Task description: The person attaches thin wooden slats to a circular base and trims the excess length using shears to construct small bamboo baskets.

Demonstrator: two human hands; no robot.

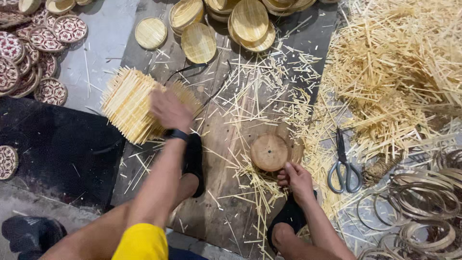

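Two hands: both busy, I see them from above.
Left hand (169,110): closed over a woven bamboo mat (132,103), splint ends sticking out untrimmed past my fingers on all sides.
Right hand (296,179): fingers curled on the near edge of a round wooden form (269,151), thumb on top; form sits on the plank board (221,192).
Right of that grip: scissors (342,166) lying untouched, bamboo hoops (414,202) beyond.
Beyond both grips: finished woven discs (199,42) stacked.
Progress, my judgement: mat woven, not yet shaped, trimmed or rimmed.
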